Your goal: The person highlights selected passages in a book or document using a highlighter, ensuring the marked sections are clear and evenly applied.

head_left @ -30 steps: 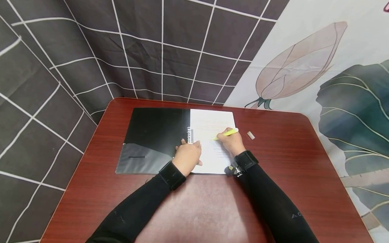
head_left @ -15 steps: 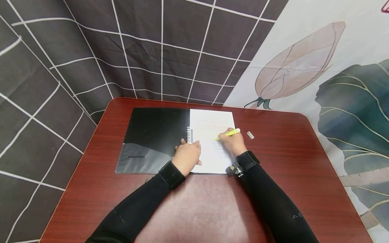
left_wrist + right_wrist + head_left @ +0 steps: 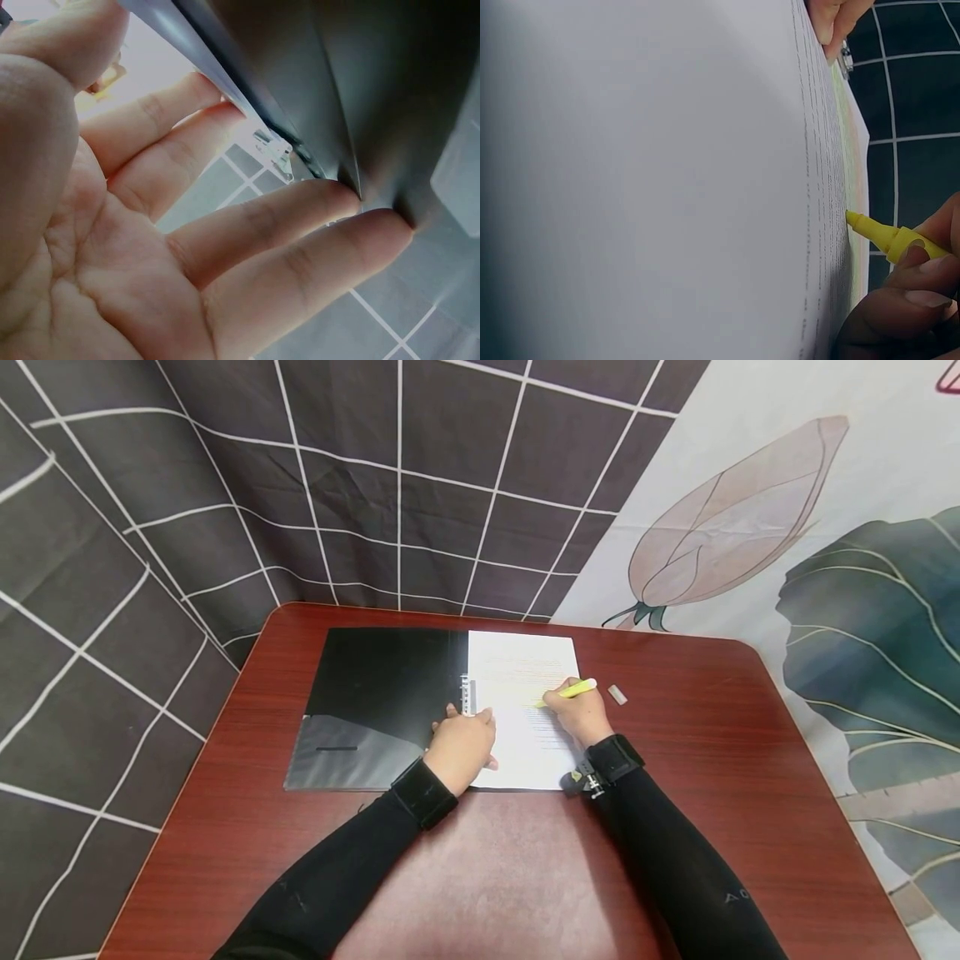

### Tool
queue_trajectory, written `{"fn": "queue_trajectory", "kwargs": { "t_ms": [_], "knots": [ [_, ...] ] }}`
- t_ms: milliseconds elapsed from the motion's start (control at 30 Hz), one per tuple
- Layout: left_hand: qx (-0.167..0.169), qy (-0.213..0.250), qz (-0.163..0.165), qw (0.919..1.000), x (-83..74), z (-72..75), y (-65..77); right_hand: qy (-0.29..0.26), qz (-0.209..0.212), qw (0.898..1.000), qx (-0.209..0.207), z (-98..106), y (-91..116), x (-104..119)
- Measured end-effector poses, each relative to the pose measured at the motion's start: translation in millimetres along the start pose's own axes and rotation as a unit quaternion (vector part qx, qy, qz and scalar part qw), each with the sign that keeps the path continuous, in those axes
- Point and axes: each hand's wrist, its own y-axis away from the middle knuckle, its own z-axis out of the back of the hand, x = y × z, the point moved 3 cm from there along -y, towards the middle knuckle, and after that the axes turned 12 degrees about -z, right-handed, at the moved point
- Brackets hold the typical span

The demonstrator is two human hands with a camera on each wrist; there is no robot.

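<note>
A yellow highlighter [image 3: 576, 688] is pinched in my right hand [image 3: 583, 714], its tip at the lines of print in the middle of a white page [image 3: 517, 660]. In the right wrist view the highlighter [image 3: 896, 240] meets the page where coloured bands lie over some text. The page is on the right side of an open black binder [image 3: 390, 668]. My left hand [image 3: 461, 747] rests with fingers spread across the binder's spine and the page's left edge, just below the metal clip [image 3: 468, 693]. The left wrist view shows its fingertips [image 3: 390, 225] touching the black cover.
A small whitish cap-like piece [image 3: 618, 694] lies on the table right of the page. The binder's left side has a translucent pocket [image 3: 352, 756]. The reddish-brown table [image 3: 712, 760] reaches back to grey checked cloth [image 3: 442, 435] and a printed floral cloth [image 3: 720, 527].
My right hand has slid slightly to the right with the highlighter, its tip moving along the printed line. The left hand has stayed in place.
</note>
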Motion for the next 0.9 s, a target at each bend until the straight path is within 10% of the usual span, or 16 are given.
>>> {"fn": "queue_trajectory", "kwargs": {
  "t_ms": [900],
  "knots": [
    [0.005,-0.005,0.002,1.0000,1.2,-3.3,-3.6,-0.019,-0.021,1.000,-0.005,8.7,-2.0,-3.4]
  ]
}}
